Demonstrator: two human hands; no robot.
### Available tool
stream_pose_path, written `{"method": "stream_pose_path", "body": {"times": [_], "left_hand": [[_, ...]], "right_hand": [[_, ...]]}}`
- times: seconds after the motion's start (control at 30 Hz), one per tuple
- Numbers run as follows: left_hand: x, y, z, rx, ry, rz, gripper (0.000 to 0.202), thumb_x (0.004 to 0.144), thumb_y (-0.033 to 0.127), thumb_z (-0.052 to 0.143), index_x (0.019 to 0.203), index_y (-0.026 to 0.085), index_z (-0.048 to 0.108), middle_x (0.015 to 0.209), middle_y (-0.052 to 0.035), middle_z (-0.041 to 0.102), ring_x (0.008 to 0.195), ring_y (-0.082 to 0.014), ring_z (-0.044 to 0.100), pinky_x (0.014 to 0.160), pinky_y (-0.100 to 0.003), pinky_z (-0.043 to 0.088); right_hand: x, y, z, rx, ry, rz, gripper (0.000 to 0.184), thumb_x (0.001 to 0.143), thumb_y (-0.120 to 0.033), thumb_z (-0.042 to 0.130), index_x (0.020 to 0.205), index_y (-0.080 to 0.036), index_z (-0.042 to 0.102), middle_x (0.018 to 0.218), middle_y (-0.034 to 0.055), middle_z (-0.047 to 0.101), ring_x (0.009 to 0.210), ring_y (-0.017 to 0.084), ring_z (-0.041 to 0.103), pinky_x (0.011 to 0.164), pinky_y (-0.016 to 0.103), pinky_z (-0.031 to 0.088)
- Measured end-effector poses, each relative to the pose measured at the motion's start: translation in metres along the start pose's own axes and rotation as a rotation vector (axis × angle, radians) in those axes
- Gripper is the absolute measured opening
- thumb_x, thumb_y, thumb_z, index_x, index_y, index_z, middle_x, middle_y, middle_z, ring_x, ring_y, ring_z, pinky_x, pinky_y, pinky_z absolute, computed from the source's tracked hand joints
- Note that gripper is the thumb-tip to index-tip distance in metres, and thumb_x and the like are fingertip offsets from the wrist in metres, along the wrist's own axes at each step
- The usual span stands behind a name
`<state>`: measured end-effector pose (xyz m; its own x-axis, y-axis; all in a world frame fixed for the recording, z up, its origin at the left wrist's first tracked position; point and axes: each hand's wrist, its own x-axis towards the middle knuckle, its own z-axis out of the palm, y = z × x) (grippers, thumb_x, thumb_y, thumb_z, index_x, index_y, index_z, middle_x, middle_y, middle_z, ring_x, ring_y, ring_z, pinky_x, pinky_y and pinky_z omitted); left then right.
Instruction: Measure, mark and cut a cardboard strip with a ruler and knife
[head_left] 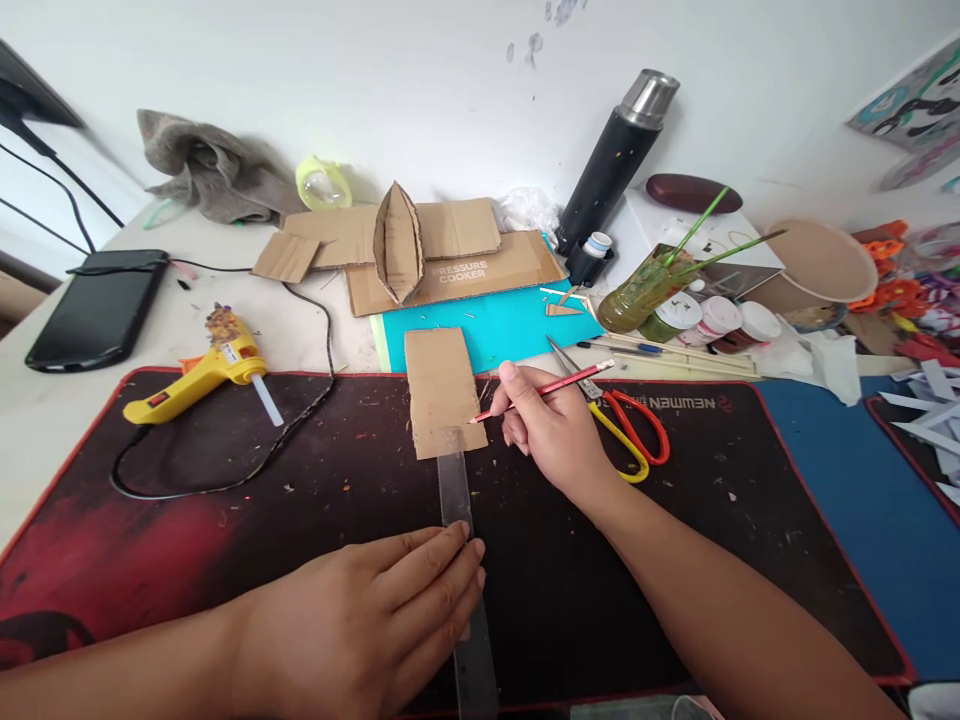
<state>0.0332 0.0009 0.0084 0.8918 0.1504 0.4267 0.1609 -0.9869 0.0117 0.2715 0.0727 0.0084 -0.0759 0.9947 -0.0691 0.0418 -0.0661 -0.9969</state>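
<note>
A clear ruler (453, 490) lies lengthwise on the dark mat, its far end overlapping the near edge of a small cardboard rectangle (441, 375). My left hand (367, 610) is closed over the ruler from the left, fingers together across it; the thumb is mostly hidden. Between thumb and fingers, my right hand (559, 430) grips a red pencil (559, 383). The pencil's tip is at the cardboard's lower right part, just right of the ruler's end. Scissors (626, 430) with red and yellow handles lie beside my right hand, partly behind it.
A yellow glue gun (199, 385) with its cord rests on the mat's left. Behind stand joined cardboard pieces (450, 255), a black flask (619, 160), paint jars (716, 318) and a bottle holding green sticks (634, 295). A black phone-like device (97, 310) lies far left.
</note>
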Motion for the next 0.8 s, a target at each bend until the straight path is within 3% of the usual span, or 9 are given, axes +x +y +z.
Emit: {"method": "stream_pose_path", "body": {"times": [0.37, 0.8], "left_hand": [[0.0095, 0.0009, 0.0045, -0.035, -0.008, -0.045, 0.031, 0.112, 0.023, 0.057, 0.127, 0.010, 0.081, 0.132, -0.0102, 0.084, 0.122, -0.0269, 0.079, 0.100, -0.034, 0.069], [0.0071, 0.0023, 0.0068, -0.080, -0.019, -0.068, 0.031, 0.112, 0.024, 0.059, 0.131, 0.009, 0.078, 0.133, -0.0115, 0.083, 0.127, -0.0276, 0.076, 0.103, -0.035, 0.067]], "right_hand": [[0.0008, 0.0026, -0.0018, -0.027, 0.001, 0.002, 0.066, 0.097, -0.084, 0.066, 0.071, -0.023, 0.067, 0.048, -0.0063, 0.048, 0.043, 0.012, 0.046, 0.046, 0.028, 0.035], [-0.0002, 0.0063, -0.0023, -0.125, 0.021, -0.016, 0.066, 0.101, -0.083, 0.061, 0.069, -0.025, 0.067, 0.047, -0.0052, 0.045, 0.047, 0.015, 0.047, 0.051, 0.031, 0.035]]}}
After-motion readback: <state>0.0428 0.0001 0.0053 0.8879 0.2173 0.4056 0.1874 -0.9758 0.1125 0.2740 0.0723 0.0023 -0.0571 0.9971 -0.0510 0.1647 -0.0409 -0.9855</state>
